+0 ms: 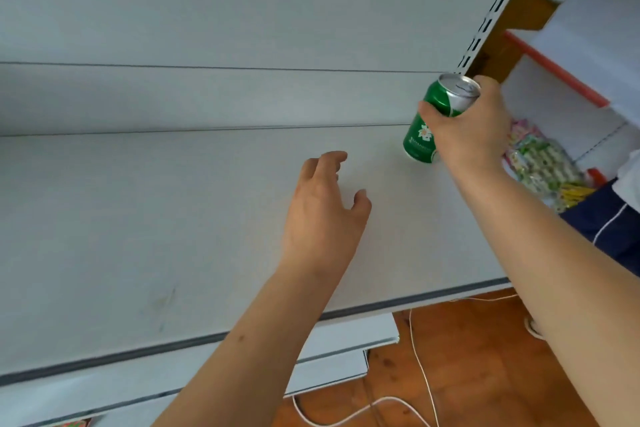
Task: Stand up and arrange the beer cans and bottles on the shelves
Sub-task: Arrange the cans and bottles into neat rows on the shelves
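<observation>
A green beer can [424,139] with a silver top stands upright at the back right corner of a wide white shelf [173,218]. My right hand [467,135] is wrapped around the can's upper half from the right. My left hand [322,215] hovers over the middle of the shelf with fingers spread and nothing in it. No other cans or bottles are in view.
A slotted white upright [491,10] rises just behind the can. Packets of snacks [536,166] lie on the neighbouring shelf unit to the right. Lower shelves [346,340] jut out below, and a white cable [419,364] trails across the wooden floor.
</observation>
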Motion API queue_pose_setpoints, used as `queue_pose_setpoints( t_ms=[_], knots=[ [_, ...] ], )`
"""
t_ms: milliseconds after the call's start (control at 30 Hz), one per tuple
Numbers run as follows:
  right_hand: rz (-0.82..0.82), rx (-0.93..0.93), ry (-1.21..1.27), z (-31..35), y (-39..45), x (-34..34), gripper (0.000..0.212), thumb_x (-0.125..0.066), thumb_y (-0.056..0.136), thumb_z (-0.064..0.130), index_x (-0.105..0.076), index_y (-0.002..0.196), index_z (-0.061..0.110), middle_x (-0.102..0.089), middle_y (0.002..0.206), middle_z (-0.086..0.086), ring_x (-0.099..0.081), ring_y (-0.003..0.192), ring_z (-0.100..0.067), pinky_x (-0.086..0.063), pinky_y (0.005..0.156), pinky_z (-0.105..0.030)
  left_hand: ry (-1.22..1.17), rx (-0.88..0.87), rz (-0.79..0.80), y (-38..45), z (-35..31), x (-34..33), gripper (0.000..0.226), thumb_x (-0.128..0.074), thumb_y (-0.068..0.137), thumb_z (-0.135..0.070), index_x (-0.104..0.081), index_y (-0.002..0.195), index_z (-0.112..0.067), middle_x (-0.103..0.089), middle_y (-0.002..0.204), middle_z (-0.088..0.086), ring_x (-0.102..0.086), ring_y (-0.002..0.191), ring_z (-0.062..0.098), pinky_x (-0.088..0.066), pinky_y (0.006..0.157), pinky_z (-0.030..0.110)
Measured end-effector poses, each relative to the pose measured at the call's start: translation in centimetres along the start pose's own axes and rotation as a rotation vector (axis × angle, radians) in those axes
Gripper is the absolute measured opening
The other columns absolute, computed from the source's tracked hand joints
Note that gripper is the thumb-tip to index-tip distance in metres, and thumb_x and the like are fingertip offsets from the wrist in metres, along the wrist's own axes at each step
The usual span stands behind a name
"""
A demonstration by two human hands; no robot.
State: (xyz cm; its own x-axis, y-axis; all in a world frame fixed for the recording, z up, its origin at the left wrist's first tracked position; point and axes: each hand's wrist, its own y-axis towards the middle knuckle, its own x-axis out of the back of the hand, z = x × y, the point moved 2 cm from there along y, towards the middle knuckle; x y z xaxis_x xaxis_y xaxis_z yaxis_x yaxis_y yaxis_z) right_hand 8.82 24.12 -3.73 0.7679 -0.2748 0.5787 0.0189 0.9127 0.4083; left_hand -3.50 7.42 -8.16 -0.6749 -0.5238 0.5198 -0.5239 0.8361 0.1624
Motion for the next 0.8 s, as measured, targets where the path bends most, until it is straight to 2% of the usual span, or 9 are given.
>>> queue_pose_setpoints(
  t_ms=[67, 133, 233, 367, 467, 533, 667, 733, 800],
  knots=[
    [0.042, 0.064, 0.036, 0.9, -1.0, 0.3, 0.061, -0.08, 0.07, 0.042, -0.055, 0.119, 0.016, -0.063, 0.11, 0.002, -0.06, 0.098, -0.014, -0.044, 0.076, -0.02, 0.019, -0.033, -0.033, 0.0, -0.2, 0.4, 0.057, -0.067, 0.089, -0.03, -0.044, 0.14, -0.023, -0.048, 0.134, -0.005, -0.054, 0.114, 0.009, -0.041, 0.086, 0.014],
    [0.168, 0.161, 0.119, 4.0, -3.7, -0.3, 0.055, -0.08, 0.071, 0.045, -0.057, 0.115, 0.021, -0.061, 0.103, 0.012, -0.057, 0.089, 0.001, -0.045, 0.074, -0.011, 0.047, -0.057, -0.1, -0.2, 0.0, 1.9, 0.071, -0.07, 0.086, -0.037, -0.035, 0.146, -0.025, -0.043, 0.14, -0.007, -0.05, 0.12, 0.008, -0.04, 0.087, 0.015],
    [0.369, 0.238, 0.262, 9.9, -9.0, -2.4, 0.052, -0.08, 0.069, 0.049, -0.056, 0.11, 0.028, -0.06, 0.097, 0.024, -0.055, 0.088, 0.012, -0.044, 0.072, -0.005, 0.051, -0.073, -0.215, -1.1, 1.2, 5.5, 0.08, -0.075, 0.081, -0.04, -0.033, 0.148, -0.025, -0.043, 0.138, -0.01, -0.05, 0.12, 0.007, -0.044, 0.087, 0.016],
    [0.54, 0.293, 0.411, 16.3, -15.9, -5.7, 0.054, -0.082, 0.067, 0.046, -0.056, 0.111, 0.03, -0.062, 0.102, 0.024, -0.057, 0.094, 0.009, -0.046, 0.078, -0.009, 0.04, 0.003, -0.467, -3.8, 4.9, 13.0, 0.062, -0.081, 0.074, -0.029, -0.053, 0.129, -0.023, -0.058, 0.117, -0.011, -0.059, 0.101, 0.005, -0.049, 0.079, 0.014],
    [0.724, 0.372, 0.443, 20.6, -20.2, -7.8, 0.058, -0.08, 0.07, 0.044, -0.053, 0.12, 0.033, -0.062, 0.112, 0.021, -0.059, 0.103, 0.002, -0.051, 0.086, -0.019, 0.076, 0.034, -0.553, -6.3, 7.9, 18.7, 0.062, -0.083, 0.072, -0.028, -0.055, 0.127, -0.021, -0.061, 0.116, -0.011, -0.061, 0.099, 0.004, -0.051, 0.082, 0.017],
    [0.827, 0.403, 0.479, 23.1, -22.8, -9.2, 0.058, -0.081, 0.072, 0.037, -0.052, 0.122, 0.034, -0.062, 0.111, 0.024, -0.06, 0.102, 0.003, -0.052, 0.087, -0.019, 0.12, 0.05, -0.604, -7.8, 9.8, 22.3, 0.063, -0.083, 0.072, -0.025, -0.055, 0.129, -0.021, -0.061, 0.117, -0.011, -0.061, 0.101, 0.003, -0.05, 0.083, 0.016],
    [0.833, 0.467, 0.516, 27.4, -27.2, -11.7, 0.055, -0.085, 0.07, 0.034, -0.054, 0.116, 0.035, -0.063, 0.105, 0.025, -0.059, 0.097, 0.008, -0.045, 0.079, -0.004, 0.272, 0.075, -0.583, -10.0, 12.9, 28.1, 0.07, -0.076, 0.077, -0.037, -0.049, 0.139, -0.02, -0.058, 0.126, -0.009, -0.058, 0.112, 0.006, -0.047, 0.092, 0.018],
    [0.829, 0.502, 0.496, 29.2, -29.0, -12.8, 0.059, -0.085, 0.069, 0.034, -0.055, 0.119, 0.032, -0.065, 0.107, 0.02, -0.06, 0.098, 0.002, -0.047, 0.081, -0.01, 0.395, 0.073, -0.608, -11.3, 14.1, 30.8, 0.078, -0.068, 0.077, -0.05, -0.045, 0.144, -0.018, -0.054, 0.131, -0.006, -0.054, 0.119, 0.01, -0.046, 0.098, 0.024],
    [0.811, 0.531, 0.487, 30.6, -30.4, -13.8, 0.062, -0.085, 0.069, 0.035, -0.054, 0.122, 0.032, -0.065, 0.11, 0.016, -0.06, 0.099, -0.002, -0.049, 0.084, -0.015, 0.519, 0.04, -0.739, -12.6, 15.3, 33.6, 0.077, -0.067, 0.08, -0.052, -0.045, 0.144, -0.015, -0.05, 0.134, 0.001, -0.048, 0.124, 0.015, -0.042, 0.102, 0.026]
  ],
)
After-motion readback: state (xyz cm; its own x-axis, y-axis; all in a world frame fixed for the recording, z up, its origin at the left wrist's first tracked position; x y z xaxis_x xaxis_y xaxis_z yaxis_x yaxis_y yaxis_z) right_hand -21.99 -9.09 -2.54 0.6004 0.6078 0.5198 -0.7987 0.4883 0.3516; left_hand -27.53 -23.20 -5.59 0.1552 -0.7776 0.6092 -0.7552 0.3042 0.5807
